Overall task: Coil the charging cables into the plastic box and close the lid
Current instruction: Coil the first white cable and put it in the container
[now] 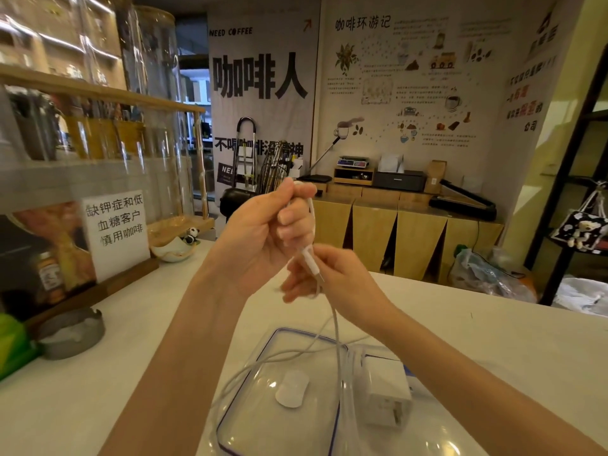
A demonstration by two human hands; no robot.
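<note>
Both hands are raised above the white counter. My left hand (266, 232) is closed in a fist around a loop of the white charging cable (336, 327). My right hand (332, 274), just below it, pinches the cable near its white plug end. The rest of the cable hangs down and trails in loose curves over the clear lid (243, 419) with a blue seal. Right of the lid stands the clear plastic box (353, 406) with a white charger block (388, 393) inside.
A grey ashtray (70, 337) sits on the counter at the left, near a green object at the edge. A standing sign (115, 232) on a wooden base and a small bowl (172, 250) with a panda figure lie further back.
</note>
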